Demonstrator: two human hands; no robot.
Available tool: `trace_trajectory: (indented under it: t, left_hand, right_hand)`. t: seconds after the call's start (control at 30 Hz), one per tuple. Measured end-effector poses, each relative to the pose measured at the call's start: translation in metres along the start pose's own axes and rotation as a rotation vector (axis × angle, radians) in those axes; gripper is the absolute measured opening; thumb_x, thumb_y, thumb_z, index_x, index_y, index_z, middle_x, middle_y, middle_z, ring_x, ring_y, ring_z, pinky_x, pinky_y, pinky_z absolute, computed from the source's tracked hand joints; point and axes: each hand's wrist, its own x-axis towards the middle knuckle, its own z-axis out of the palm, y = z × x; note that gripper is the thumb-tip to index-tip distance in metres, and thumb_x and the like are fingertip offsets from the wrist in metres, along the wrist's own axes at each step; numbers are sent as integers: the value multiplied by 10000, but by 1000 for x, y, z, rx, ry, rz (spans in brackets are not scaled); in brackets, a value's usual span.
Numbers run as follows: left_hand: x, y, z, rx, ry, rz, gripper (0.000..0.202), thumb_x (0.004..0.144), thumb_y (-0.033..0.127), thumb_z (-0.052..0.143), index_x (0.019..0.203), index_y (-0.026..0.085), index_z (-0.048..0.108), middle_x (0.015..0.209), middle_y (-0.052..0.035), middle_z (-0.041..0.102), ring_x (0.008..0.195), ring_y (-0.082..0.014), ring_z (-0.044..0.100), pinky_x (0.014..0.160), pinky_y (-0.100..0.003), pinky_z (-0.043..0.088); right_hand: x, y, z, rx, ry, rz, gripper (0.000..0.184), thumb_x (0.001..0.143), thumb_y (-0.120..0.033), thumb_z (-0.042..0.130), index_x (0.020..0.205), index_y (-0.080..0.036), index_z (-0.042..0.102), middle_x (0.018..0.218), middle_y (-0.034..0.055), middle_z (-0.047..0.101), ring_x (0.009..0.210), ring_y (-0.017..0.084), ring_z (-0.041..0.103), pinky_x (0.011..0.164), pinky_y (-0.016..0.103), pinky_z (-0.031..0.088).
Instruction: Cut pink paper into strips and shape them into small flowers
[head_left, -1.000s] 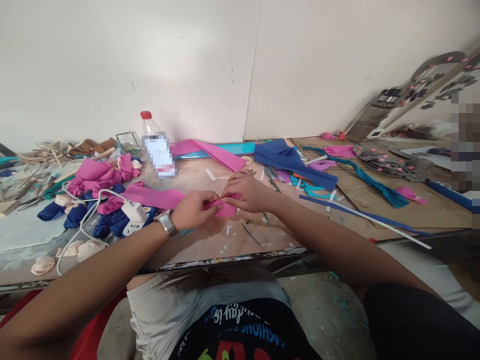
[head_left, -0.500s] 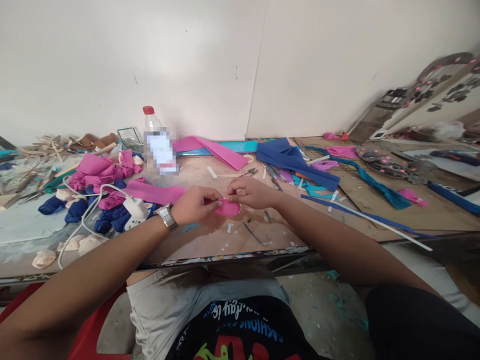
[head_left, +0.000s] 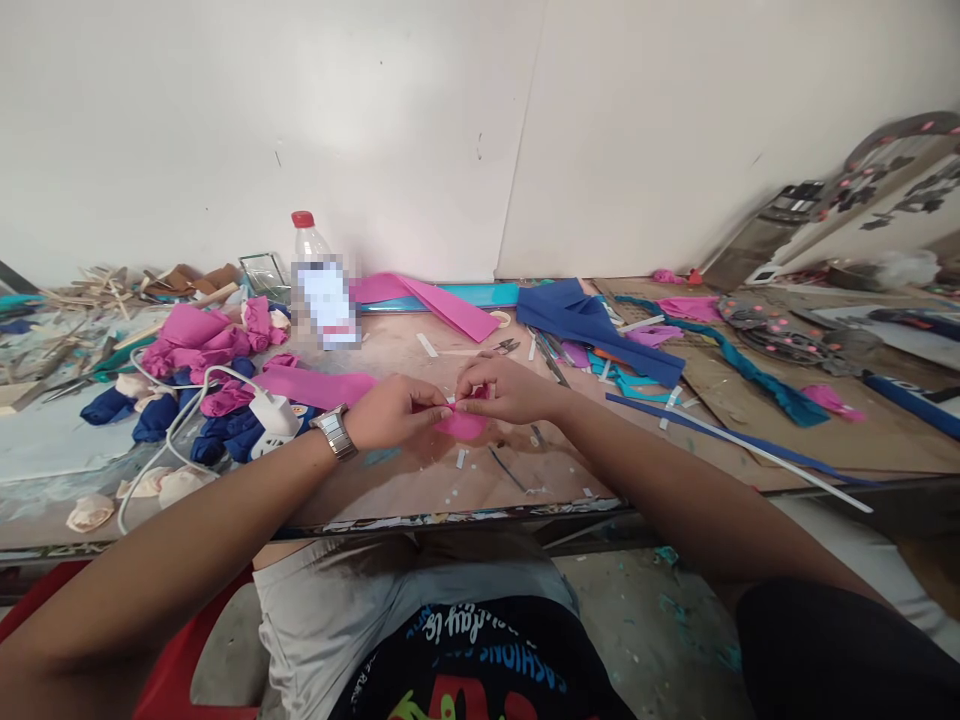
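White wall; before it, cluttered table. Left hand, watch at the wrist, and right hand: fingers of both pinched close on one pink piece, held between them over the table's near side. Left of the hands: pink strip, white plug, pink bundles, blue bundles. Beyond: red-capped bottle, pink band. To the right: blue sheet, white stick.

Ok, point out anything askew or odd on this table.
The long white strip at right looks askew: its near end juts past the front edge of the table. Loose white scraps also lie scattered about.
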Motion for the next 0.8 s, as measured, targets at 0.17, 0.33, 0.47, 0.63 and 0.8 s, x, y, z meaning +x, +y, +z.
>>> trace_trajectory:
  t: [0.17,0.33,0.47,0.63,0.8]
  left_hand:
    - [0,2,-1,-12,16,-13,332,953,393,568,789,140,707,648,19,619,607,-98,476,592,-227,346]
    - [0,5,-2,-8,31,-24,344,958,375,546,732,139,650,617,35,537,601,-93,425,584,-232,316]
    - [0,6,-2,12,40,-34,354,959,376,539,708,142,623,599,40,499,588,-93,403,576,-242,296]
    - [-1,7,-2,19,31,-13,288,938,296,543,709,146,629,591,46,493,581,-89,395,577,-241,286]
    - [-1,3,-2,-82,42,-56,244,908,270,543,755,136,679,585,44,501,555,-87,392,546,-228,283]
  right_hand:
    - [1,-1,3,-60,56,-41,232,916,-414,669,893,-195,740,875,39,765,879,196,654,984,406,332]
    - [2,-5,6,-134,140,-97,173,909,-325,653,811,-196,713,783,27,741,820,187,641,975,412,347]
    - [1,-7,6,-191,205,-136,138,902,-329,680,841,-213,726,806,26,754,847,197,658,1016,442,324]
    - [0,-7,8,-278,246,-165,111,906,-289,676,836,-222,730,796,17,751,862,198,675,1053,466,309]
    - [0,-7,9,-357,270,-241,108,934,-265,636,876,-235,722,818,9,742,860,178,682,1115,467,311]
